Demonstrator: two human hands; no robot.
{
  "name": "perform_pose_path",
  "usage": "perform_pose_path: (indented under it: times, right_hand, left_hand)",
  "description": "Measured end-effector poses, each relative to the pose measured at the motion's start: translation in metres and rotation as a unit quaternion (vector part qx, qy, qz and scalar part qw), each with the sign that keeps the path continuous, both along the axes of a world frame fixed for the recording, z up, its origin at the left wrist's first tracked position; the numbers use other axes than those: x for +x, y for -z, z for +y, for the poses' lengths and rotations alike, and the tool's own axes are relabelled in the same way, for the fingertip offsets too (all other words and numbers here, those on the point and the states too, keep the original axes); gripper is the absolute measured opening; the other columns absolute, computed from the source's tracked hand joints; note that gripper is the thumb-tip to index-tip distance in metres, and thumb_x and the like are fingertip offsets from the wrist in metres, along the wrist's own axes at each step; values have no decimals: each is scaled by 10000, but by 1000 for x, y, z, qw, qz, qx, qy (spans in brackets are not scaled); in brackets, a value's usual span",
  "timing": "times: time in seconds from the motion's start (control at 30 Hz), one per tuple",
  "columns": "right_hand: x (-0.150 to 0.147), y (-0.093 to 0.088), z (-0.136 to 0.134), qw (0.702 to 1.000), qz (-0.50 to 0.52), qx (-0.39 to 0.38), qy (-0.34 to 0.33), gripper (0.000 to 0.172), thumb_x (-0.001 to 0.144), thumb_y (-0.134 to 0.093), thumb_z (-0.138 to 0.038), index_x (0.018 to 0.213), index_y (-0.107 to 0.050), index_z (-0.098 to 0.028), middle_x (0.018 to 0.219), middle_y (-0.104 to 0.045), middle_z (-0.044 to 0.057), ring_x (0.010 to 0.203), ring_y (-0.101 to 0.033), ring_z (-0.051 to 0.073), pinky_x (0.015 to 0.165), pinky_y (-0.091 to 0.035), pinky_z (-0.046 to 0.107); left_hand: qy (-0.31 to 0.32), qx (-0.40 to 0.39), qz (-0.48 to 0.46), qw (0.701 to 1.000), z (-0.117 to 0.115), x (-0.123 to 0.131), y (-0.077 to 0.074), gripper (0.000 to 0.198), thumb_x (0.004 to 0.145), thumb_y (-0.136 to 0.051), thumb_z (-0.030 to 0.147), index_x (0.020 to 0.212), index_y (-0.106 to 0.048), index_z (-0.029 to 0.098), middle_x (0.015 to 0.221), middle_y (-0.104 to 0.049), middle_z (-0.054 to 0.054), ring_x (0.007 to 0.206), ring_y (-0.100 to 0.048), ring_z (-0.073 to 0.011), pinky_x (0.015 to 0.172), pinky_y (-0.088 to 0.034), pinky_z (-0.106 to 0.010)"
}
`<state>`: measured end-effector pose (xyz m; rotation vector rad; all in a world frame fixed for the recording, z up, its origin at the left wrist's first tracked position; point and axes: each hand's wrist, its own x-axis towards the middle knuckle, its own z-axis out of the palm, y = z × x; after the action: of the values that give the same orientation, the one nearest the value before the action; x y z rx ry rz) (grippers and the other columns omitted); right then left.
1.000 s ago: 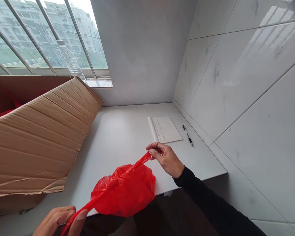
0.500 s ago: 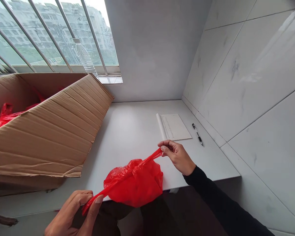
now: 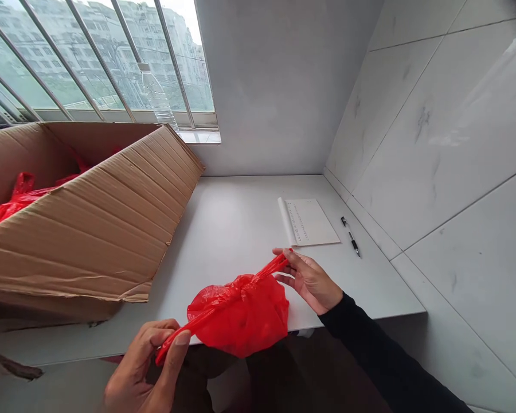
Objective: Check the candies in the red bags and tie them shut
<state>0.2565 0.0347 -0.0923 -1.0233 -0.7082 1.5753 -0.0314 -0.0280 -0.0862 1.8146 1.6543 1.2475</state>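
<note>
Stretching between the two hands, a red plastic bag [image 3: 245, 321] bulges at the near edge of a white table [image 3: 236, 223], its lower part in front of that edge; whether it rests on the top or hangs from the grip cannot be told. Its handles pull out from a gathered middle along one slanting line, from near left to far right. The left hand [image 3: 144, 364] pinches one end between thumb and fingers, low and close to the wearer. The right hand [image 3: 312, 281], in a black sleeve [image 3: 370, 344], holds the other end by thumb and forefinger, the remaining fingers loosely apart; it reaches farther over the table and lies nearer the gather.

Beyond the right hand lie an open notepad [image 3: 316, 221] and a black-and-clear pen [image 3: 351, 236]. Left stands an open cardboard box [image 3: 90, 223] with red plastic inside [image 3: 21, 198]. Behind it, a clear plastic bottle [image 3: 158, 100] stands at a barred window [image 3: 81, 63]. A grey wall [image 3: 279, 86] meets marbled tiles [image 3: 434, 143] on the right.
</note>
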Motion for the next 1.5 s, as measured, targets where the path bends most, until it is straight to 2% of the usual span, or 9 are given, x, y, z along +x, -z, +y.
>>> perform_pose_path:
  times: [0.13, 0.33, 0.53, 0.67, 0.77, 0.83, 0.93, 1.07, 1.5]
  right_hand:
    - [-12, -1, -2, 998, 54, 20, 25, 314, 828, -755, -511, 897, -734, -205, 1044, -697, 55, 1068, -623, 205, 943, -500, 339]
    - [-22, -14, 1, 973, 228, -7, 36, 199, 908, -671, -417, 857, -694, -226, 1026, -767, 48, 1090, -697, 222, 1052, -485, 392]
    - [-25, -18, 9, 956, 283, -60, 55, 126, 882, -684, -304, 780, -662, -232, 719, -685, -29, 932, -726, 179, 969, -533, 337]
    - [-24, -22, 12, 953, 291, -65, 56, 109, 888, -658, -266, 791, -653, -216, 739, -667, -17, 908, -715, 176, 901, -556, 321]
    - [-20, -26, 16, 953, 292, -53, 55, 149, 901, -635, -252, 758, -613, -219, 651, -561, -40, 703, -645, 133, 860, -565, 306]
    - [-17, -27, 21, 957, 285, -39, 49, 210, 904, -622, -251, 708, -552, -227, 564, -411, -71, 518, -473, 102, 719, -563, 280]
    - [-11, -27, 30, 963, 262, -31, 47, 263, 895, -583, -232, 660, -464, -229, 527, -240, -93, 438, -228, 90, 438, -382, 210]
    - [-7, -26, 39, 967, 246, -44, 57, 259, 868, -519, -201, 632, -418, -229, 506, -158, -107, 430, -96, 89, 358, -200, 199]
    - [-12, -14, 46, 975, 196, -61, 86, 278, 836, -548, -261, 595, -414, -229, 446, -151, -129, 397, -62, 68, 324, -131, 189]
  left_hand:
    - [30, -76, -175, 981, -3, 12, 1, 268, 896, -655, 484, 763, -645, 251, 1173, -697, -21, 1093, -666, -214, 893, -538, -235]
    - [101, -117, -424, 892, -3, 37, -20, 272, 909, -614, 493, 795, -707, 264, 1005, -784, -63, 1287, -585, -338, 1113, -465, -541]
    - [101, -89, -408, 903, 0, 43, -24, 332, 955, -528, 463, 909, -795, 271, 982, -730, -72, 1106, -640, -316, 1109, -454, -541]
    - [125, -74, -404, 903, 1, 42, -23, 373, 987, -471, 425, 877, -790, 267, 976, -727, -69, 1110, -615, -297, 1094, -450, -468]
    - [127, -70, -369, 918, 4, 45, -26, 434, 1006, -436, 428, 747, -733, 247, 800, -671, -63, 920, -596, -243, 876, -516, -346]
    - [114, -75, -354, 925, 6, 48, -28, 450, 996, -450, 462, 656, -643, 239, 694, -579, -47, 761, -533, -219, 704, -481, -317]
    - [85, -83, -348, 930, 6, 55, -28, 449, 974, -491, 501, 611, -518, 238, 633, -466, -17, 637, -430, -194, 608, -401, -314]
    - [81, -81, -344, 932, 4, 58, -27, 416, 974, -521, 462, 629, -461, 236, 632, -411, 1, 617, -380, -181, 602, -369, -305]
    - [79, -109, -341, 930, 0, 36, -12, 389, 984, -526, 415, 649, -468, 227, 650, -399, 4, 616, -367, -168, 590, -372, -305]
